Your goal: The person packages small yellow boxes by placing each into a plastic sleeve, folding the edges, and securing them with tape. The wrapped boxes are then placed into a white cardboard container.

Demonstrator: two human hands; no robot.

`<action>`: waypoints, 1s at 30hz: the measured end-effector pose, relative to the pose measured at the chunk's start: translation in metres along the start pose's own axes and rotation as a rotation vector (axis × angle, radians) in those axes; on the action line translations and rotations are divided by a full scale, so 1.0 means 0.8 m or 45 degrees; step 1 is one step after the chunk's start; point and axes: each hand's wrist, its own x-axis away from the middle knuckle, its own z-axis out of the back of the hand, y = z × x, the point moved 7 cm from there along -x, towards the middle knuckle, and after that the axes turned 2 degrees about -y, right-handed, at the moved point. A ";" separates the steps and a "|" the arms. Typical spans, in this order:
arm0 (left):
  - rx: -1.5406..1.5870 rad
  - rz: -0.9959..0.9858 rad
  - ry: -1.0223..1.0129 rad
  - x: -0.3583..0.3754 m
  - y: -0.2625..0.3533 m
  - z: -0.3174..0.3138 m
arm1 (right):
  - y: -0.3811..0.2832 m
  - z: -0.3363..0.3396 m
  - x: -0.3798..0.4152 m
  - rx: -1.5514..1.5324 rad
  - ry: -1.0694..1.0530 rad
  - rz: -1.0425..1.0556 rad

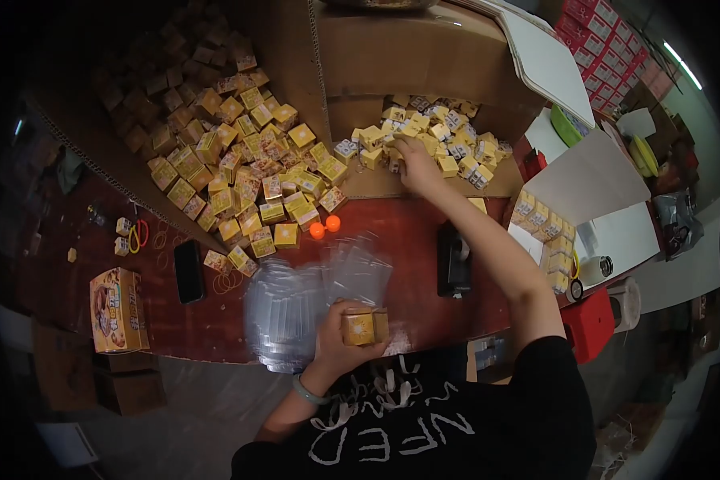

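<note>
My left hand (340, 346) is wrapped round a small yellow box (360, 328) near the table's front edge, in front of my chest. A brown flap or side of that box stands out at its right. My right hand (414, 164) reaches forward into a pile of small yellow-and-white blocks (458, 144) in a cardboard box (424, 68). Its fingers are bent together at the pile's near left side; what they pinch, if anything, is hidden. Beside my left hand lie a stack of clear plastic trays (278, 316) and some clear plastic sheets (360, 274).
A larger carton (296, 48) spills many yellow boxes (252, 180) onto the red table (404, 232). Around it are two orange balls (325, 228), a phone (189, 272), scissors (140, 232), a black device (454, 260) and a printed box (118, 310). Packed blocks (546, 228) stand right.
</note>
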 end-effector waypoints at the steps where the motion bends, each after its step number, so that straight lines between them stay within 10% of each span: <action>1: -0.010 -0.004 -0.006 0.003 -0.008 0.002 | 0.013 -0.022 -0.018 0.252 -0.087 0.168; 6: -0.104 0.028 0.067 0.005 -0.037 0.021 | 0.040 -0.065 -0.059 0.571 -0.513 0.360; 11: 0.089 0.230 0.408 0.005 -0.080 0.036 | 0.002 0.018 -0.026 -0.016 -0.241 0.141; 19: 0.036 0.264 0.265 -0.042 -0.047 -0.008 | -0.147 0.168 0.082 -0.597 0.270 0.229; 30: -0.298 0.039 0.214 -0.033 0.004 -0.018 | -0.215 0.193 0.129 -0.745 0.082 0.125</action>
